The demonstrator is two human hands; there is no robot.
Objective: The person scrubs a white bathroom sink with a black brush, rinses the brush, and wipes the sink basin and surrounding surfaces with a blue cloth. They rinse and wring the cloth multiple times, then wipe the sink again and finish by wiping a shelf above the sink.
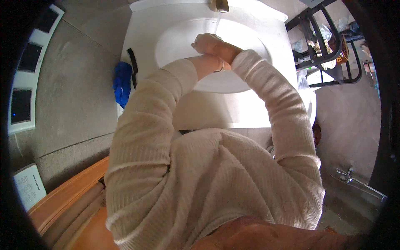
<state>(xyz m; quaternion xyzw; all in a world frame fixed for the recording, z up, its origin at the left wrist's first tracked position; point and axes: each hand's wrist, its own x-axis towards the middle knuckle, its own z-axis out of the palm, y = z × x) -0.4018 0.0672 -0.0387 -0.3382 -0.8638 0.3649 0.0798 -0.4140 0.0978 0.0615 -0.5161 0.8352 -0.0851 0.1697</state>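
Observation:
My hands meet over a white washbasin (175,40), below a brass-coloured faucet (219,5) with a thin stream of water (217,23) running from it. My right hand (207,43) lies across my left arm near the wrist, its fingers curled; what it may hold cannot be seen. Only a small part of my left hand (227,66) shows, beyond a thin bracelet or band at the wrist; the rest is hidden under my right hand and wrist. Both cream knit sleeves reach down to the forearms.
A blue cloth-like item (122,83) and a black strip (132,67) lie at the counter's left edge. Right of the basin stands a black metal rack (336,62) with various items. A white control panel (29,187) is at lower left, and a chrome wall tap (347,175) at lower right.

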